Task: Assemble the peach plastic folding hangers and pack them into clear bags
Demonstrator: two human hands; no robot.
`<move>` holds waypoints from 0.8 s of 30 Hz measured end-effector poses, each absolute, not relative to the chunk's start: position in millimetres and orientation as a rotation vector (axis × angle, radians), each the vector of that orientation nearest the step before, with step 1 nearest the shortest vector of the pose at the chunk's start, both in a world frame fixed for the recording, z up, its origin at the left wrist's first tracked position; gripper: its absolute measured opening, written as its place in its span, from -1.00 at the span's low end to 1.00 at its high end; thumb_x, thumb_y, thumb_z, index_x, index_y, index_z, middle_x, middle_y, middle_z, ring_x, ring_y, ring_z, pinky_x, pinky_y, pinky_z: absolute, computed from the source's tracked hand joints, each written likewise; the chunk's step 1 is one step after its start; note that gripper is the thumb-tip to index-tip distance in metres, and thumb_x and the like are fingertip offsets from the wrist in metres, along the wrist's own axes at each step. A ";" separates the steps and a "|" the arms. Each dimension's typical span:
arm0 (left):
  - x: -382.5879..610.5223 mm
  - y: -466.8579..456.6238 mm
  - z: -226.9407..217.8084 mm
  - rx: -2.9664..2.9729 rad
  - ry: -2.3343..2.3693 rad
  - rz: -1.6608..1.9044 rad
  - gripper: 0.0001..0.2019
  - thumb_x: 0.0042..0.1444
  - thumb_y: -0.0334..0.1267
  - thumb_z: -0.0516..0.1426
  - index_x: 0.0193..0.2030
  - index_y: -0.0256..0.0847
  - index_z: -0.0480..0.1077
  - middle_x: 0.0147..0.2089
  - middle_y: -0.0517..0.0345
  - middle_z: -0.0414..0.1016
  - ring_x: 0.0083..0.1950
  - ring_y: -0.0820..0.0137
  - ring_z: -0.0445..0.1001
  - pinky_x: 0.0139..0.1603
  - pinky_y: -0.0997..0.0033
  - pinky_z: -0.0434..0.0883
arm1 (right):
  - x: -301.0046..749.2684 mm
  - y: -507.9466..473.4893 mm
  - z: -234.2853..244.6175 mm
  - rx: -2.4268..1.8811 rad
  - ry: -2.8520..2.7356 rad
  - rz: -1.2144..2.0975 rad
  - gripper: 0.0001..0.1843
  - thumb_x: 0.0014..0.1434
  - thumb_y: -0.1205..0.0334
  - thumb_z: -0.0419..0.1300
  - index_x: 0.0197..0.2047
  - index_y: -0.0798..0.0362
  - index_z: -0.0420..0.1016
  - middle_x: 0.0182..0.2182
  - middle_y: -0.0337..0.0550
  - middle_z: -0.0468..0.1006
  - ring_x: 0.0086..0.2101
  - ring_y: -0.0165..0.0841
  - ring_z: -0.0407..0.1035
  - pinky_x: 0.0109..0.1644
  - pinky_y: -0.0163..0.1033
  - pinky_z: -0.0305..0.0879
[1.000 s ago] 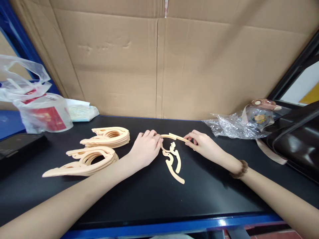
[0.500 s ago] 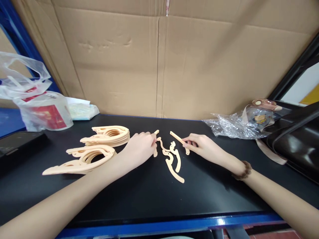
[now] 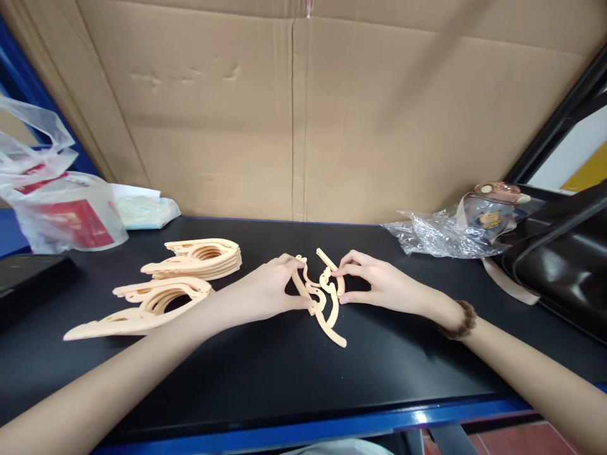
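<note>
My left hand [image 3: 270, 287] grips a beige plastic hanger arm [image 3: 300, 284], thumb at its near end and fingers at its far end. Opposite, my right hand [image 3: 374, 281] has thumb and fingertips on a second hanger arm [image 3: 327, 258], which slants toward the cardboard. Between the hands lie curved hanger pieces with hooks [image 3: 331, 327], overlapping on the black table. Left of my left hand rest two stacks of folded beige hangers, a farther stack [image 3: 227, 262] and a nearer stack [image 3: 128, 321]; my left forearm partly covers the nearer one.
A cardboard wall [image 3: 213, 126] stands behind the black table [image 3: 227, 385]. At left are a plastic bag [image 3: 71, 215], a tissue pack [image 3: 142, 212] and a dark flat device [image 3: 28, 278]. Crumpled clear wrap [image 3: 436, 237], a clear bottle [image 3: 488, 212] and a black bag [image 3: 564, 265] sit at right.
Both hands have moved inward, bringing the two hanger arms closer to the curved pieces in the middle. The left thumb now shows at the near end of its arm.
</note>
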State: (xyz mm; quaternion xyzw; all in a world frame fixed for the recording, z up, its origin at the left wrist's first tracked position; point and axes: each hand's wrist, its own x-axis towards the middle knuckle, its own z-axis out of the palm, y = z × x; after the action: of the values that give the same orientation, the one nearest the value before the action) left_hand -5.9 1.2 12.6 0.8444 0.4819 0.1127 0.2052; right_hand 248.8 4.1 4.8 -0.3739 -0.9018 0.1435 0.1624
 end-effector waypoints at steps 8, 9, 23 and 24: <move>-4.8 8.3 11.0 2.403 1.138 0.313 -0.39 0.08 0.04 0.16 0.24 -0.06 0.17 0.31 0.11 0.21 0.26 0.20 0.18 0.24 0.21 0.15 | 247.5 4.2 2.3 -0.939 -2.614 0.399 -0.55 0.19 -0.11 0.12 0.06 -0.07 0.44 -0.10 -0.16 0.45 -0.10 -0.30 0.35 0.00 -0.16 0.30; -4.6 8.1 11.6 2.388 1.136 0.299 -0.36 0.06 0.06 0.17 0.26 -0.04 0.16 0.33 0.11 0.18 0.28 0.20 0.16 0.26 0.20 0.14 | 247.4 4.4 1.8 -0.939 -2.603 0.400 -0.57 0.20 -0.10 0.13 0.05 -0.07 0.44 -0.09 -0.16 0.45 -0.10 -0.30 0.34 0.00 -0.16 0.30; -11.0 13.0 7.0 2.387 1.183 0.228 -0.34 0.11 -0.32 0.01 0.37 -0.09 -0.06 0.44 0.14 -0.06 0.42 0.30 -0.03 0.38 0.18 0.00 | 247.9 7.4 0.5 -0.978 -2.553 0.384 -0.57 0.21 -0.14 0.09 0.02 -0.08 0.44 -0.02 -0.18 0.47 -0.05 -0.27 0.36 0.07 -0.11 0.27; -10.9 13.3 6.4 2.394 1.166 0.243 -0.34 0.11 -0.36 -0.03 0.37 -0.08 -0.06 0.44 0.15 -0.05 0.41 0.33 -0.01 0.39 0.21 -0.01 | 248.2 8.0 0.3 -0.983 -2.565 0.378 -0.54 0.20 -0.15 0.09 0.05 -0.09 0.42 0.00 -0.17 0.45 -0.03 -0.26 0.35 0.08 -0.10 0.26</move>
State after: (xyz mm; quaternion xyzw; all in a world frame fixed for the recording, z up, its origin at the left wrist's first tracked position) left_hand -10.9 13.3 6.4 0.8710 0.4241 0.0885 0.2318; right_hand 248.2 8.0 0.3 -0.3484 -0.9094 0.1341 0.1835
